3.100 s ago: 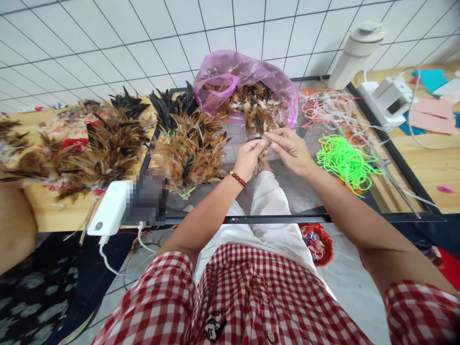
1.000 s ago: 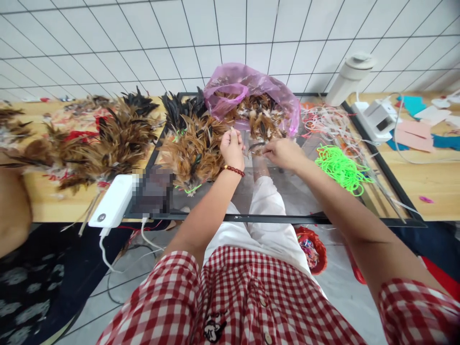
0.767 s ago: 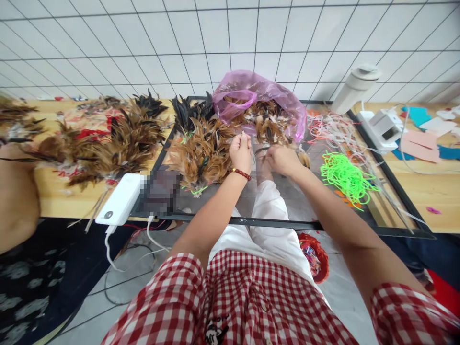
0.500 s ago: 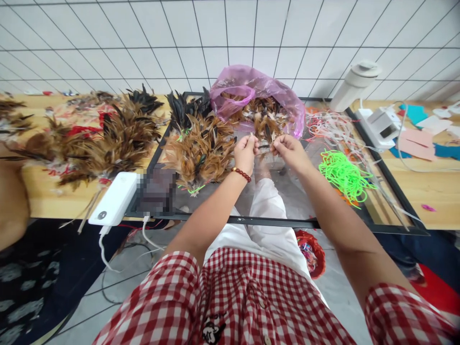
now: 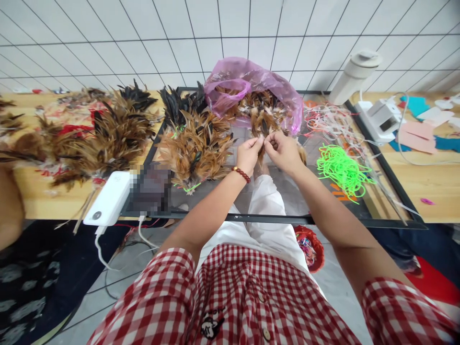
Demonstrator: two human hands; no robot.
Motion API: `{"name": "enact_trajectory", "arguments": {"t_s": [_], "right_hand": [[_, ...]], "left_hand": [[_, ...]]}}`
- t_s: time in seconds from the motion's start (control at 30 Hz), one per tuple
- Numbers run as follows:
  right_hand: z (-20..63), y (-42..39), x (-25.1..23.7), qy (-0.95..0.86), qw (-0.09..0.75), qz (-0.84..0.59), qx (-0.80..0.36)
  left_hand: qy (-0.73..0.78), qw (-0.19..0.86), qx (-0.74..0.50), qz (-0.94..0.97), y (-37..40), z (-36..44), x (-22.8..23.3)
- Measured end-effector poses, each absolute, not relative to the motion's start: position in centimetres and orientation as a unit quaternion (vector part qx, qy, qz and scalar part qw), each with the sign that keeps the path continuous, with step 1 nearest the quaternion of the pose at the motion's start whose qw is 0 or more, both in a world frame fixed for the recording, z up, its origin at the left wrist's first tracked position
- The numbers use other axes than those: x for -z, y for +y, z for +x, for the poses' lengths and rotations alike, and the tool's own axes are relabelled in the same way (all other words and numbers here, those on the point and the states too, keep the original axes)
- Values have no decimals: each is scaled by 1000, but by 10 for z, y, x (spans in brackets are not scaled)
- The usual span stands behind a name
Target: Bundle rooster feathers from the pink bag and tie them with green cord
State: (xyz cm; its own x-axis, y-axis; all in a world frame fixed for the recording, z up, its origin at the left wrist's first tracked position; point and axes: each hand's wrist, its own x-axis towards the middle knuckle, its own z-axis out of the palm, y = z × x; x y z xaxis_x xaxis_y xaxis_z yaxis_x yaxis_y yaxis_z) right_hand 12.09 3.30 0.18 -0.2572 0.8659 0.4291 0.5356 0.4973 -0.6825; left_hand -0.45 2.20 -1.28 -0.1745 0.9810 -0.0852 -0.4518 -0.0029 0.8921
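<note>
My left hand point(image 5: 247, 155) and my right hand point(image 5: 283, 150) meet fingertip to fingertip over the glass table top point(image 5: 287, 191), pinching a small bunch of brown feathers point(image 5: 261, 149) between them. The feathers hang down behind my fingers and are mostly hidden. Just beyond my hands lies an open pink plastic bag point(image 5: 247, 84) full of loose brown feathers. To the left of my left hand rests a pile of tied feather bundles point(image 5: 194, 146) with green cord showing.
More feather bundles point(image 5: 104, 134) cover the wooden table at left. A tangle of green cord point(image 5: 341, 170) and pale strips point(image 5: 330, 120) lie at right. A white power bank point(image 5: 108, 199), a white flask point(image 5: 354, 76), a small white device point(image 5: 381, 117) and another person's arm point(image 5: 9, 211) are nearby.
My hands, apart near the bag's mouth a second ago, have drawn back towards me and closed together on the small feather bunch.
</note>
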Motion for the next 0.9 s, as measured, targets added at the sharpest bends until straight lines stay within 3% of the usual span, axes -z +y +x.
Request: {"name": "enact_trajectory", "arguments": {"t_s": [0.2, 0.33, 0.5, 0.7, 0.9], "right_hand": [[119, 29, -3, -788, 377, -454, -178], [120, 28, -7, -774, 410, -445, -186], [127, 40, -4, -691, 496, -419, -318], [136, 49, -2, -667, 483, -350, -447], [139, 57, 5, -664, 496, -420, -371]], "left_hand": [[448, 535, -642, 317, 24, -5, 17], [468, 518, -636, 328, 25, -7, 16], [444, 556, -607, 354, 19, -6, 9], [400, 568, -556, 456, 12, -7, 0], [437, 531, -613, 388, 18, -19, -10]]}}
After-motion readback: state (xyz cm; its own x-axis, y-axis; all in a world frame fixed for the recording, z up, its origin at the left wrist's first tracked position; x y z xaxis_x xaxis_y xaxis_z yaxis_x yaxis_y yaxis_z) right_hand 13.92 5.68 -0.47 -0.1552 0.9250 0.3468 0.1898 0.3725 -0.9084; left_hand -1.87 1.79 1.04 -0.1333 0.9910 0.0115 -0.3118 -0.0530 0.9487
